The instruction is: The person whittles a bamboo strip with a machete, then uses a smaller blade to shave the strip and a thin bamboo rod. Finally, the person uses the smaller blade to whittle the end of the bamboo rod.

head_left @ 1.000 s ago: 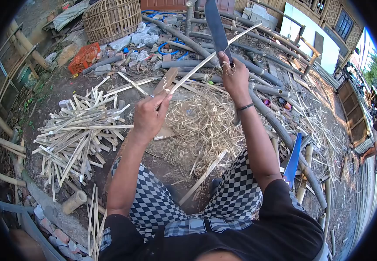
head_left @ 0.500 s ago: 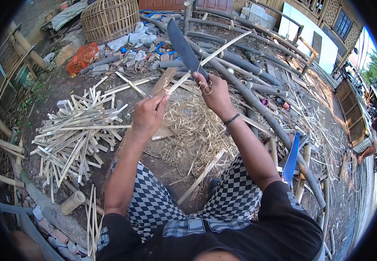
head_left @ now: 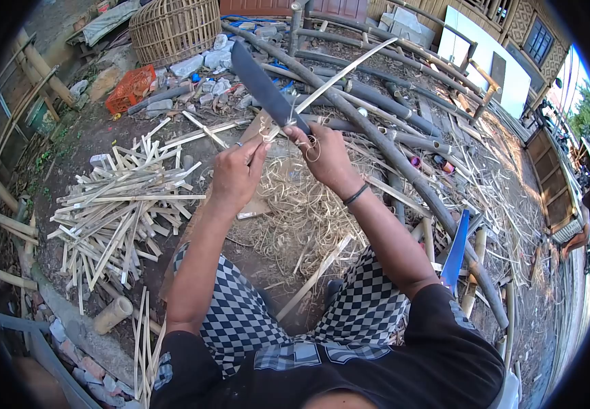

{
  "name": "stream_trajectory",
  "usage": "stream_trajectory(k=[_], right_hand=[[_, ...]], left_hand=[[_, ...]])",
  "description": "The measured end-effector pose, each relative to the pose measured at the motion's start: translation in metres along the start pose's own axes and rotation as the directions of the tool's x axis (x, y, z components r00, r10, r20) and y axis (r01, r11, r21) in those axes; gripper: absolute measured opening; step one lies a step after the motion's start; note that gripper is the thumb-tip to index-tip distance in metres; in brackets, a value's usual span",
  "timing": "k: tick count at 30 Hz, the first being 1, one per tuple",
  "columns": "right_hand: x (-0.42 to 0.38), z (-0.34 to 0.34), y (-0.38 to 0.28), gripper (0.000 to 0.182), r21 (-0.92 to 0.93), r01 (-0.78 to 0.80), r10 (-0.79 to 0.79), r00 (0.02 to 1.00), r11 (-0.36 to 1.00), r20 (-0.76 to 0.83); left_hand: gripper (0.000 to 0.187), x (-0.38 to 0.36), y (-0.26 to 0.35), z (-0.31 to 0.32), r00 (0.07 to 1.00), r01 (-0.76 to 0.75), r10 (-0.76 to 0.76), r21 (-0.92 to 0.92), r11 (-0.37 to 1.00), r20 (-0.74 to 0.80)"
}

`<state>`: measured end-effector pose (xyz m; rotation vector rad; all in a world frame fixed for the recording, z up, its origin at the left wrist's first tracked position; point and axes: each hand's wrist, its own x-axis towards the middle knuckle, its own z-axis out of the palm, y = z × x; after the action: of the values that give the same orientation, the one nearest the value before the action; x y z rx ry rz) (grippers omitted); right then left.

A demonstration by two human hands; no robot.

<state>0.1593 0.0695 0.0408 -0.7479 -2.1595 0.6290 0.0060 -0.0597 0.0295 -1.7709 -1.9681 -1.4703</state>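
My left hand (head_left: 236, 173) is closed on the near end of a long pale bamboo strip (head_left: 345, 70), which runs up and away to the right. In my right hand (head_left: 327, 158) is the handle of a machete (head_left: 262, 83); its broad dark blade points up and left across the strip. Thin curled shavings cling around the blade and my right fingers. A wooden board (head_left: 255, 134) stands behind my hands, partly hidden by them. Under them lies a heap of fine bamboo shavings (head_left: 302, 211).
At left lies a pile of split bamboo sticks (head_left: 121, 204). A blue saw (head_left: 455, 252) leans at right near a long pole (head_left: 404, 167). Farther back are an orange crate (head_left: 131, 88), rubble and a woven basket (head_left: 176, 34). A bamboo piece (head_left: 113, 317) lies at lower left.
The machete has moved left and down along the strip toward my left hand, its blade tilting further left. My right hand has come closer to my left hand.
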Motion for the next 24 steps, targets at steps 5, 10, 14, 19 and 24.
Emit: stream_trajectory(k=[5, 10, 14, 19, 24], right_hand=[[-0.006, 0.003, -0.014, 0.061, 0.037, 0.001, -0.004, 0.997, 0.999, 0.077], [-0.004, -0.007, -0.029, 0.064, -0.019, -0.094, 0.095, 0.99, 0.995, 0.105], [-0.001, -0.008, -0.025, 0.065, -0.03, -0.178, 0.18, 0.969, 0.984, 0.169], [-0.002, 0.004, -0.007, 0.069, 0.061, -0.178, 0.164, 0.969, 0.982, 0.186], [-0.004, 0.003, -0.018, 0.072, -0.015, -0.065, 0.067, 0.978, 0.998, 0.196]], left_hand=[[0.027, -0.001, -0.008, -0.003, 1.0, -0.026, 0.027, 0.035, 0.999, -0.001], [0.03, 0.001, 0.001, -0.007, 0.996, 0.039, -0.044, 0.051, 0.998, 0.083], [0.033, -0.001, -0.003, -0.011, 0.989, 0.066, -0.06, -0.04, 0.997, 0.133], [0.035, -0.001, -0.005, -0.013, 0.97, 0.137, -0.117, -0.085, 0.987, 0.211], [0.033, -0.001, -0.017, -0.009, 0.985, 0.053, -0.056, 0.026, 0.998, 0.161]])
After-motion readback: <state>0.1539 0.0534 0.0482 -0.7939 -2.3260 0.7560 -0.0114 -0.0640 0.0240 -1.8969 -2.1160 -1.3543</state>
